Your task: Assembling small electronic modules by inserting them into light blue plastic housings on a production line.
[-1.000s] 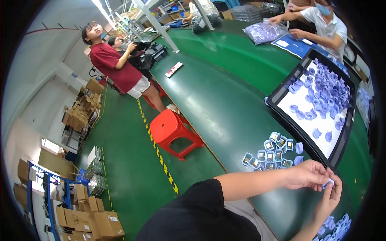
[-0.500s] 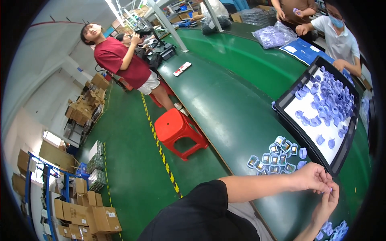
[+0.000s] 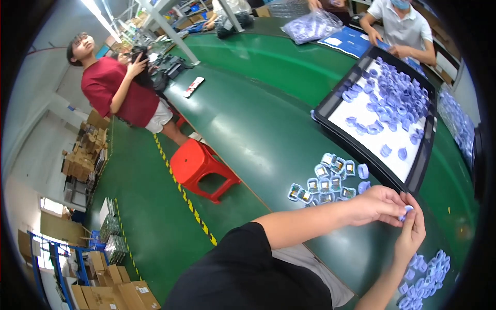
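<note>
Purple ring-like part (image 3: 406,212) held above a green table (image 3: 232,135), left hand (image 3: 381,205) and right hand (image 3: 412,228) both curled nearly closed, pinching it between them, near a black tray (image 3: 369,156)

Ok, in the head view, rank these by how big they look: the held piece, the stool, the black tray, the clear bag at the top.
1. Tray
2. Stool
3. Bag, though it lies farther off, so its real size against the stool is unsure
4. Piece, partly covered
</note>
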The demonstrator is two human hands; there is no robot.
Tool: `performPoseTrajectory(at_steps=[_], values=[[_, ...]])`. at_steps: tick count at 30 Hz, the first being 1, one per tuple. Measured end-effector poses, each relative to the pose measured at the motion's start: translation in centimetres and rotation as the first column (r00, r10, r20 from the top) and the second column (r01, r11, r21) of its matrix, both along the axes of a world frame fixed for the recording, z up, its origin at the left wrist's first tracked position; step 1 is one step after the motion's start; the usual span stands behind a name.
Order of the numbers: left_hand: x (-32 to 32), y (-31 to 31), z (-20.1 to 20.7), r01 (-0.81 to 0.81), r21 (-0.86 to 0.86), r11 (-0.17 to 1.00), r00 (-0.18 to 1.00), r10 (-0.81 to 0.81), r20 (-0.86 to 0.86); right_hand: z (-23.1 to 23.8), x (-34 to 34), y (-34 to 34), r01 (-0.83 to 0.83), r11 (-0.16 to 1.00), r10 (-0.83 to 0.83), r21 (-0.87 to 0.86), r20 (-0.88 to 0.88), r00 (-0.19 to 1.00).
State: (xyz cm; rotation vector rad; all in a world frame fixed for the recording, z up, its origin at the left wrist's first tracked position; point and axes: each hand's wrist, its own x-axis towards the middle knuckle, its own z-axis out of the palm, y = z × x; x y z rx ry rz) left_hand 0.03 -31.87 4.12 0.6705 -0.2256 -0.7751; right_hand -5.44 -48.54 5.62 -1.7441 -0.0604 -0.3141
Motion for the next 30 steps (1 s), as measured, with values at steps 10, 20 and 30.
performPoseTrajectory(at_steps=[10, 20, 30], values=[[1.0, 0.7, 0.1, -0.055, 0.044, 0.997, 0.994, 0.051, 0.097, 0.7, 1.1, 0.2, -0.172, 0.951, 0.170, 0.259, 0.028, 0.985], [0.6, 0.7, -0.6, -0.048, 0.256, 0.965, 0.960, -0.027, 0.280, 0.3, 0.4, -0.6, -0.189, 0.905, 0.151, 0.381, 0.127, 0.980], [0.6, 0.1, 0.4, -0.031, 0.138, 0.990, 0.985, 0.007, 0.174, -0.5, 1.0, -0.2, -0.185, 0.884, 0.179, 0.429, 0.054, 0.982]])
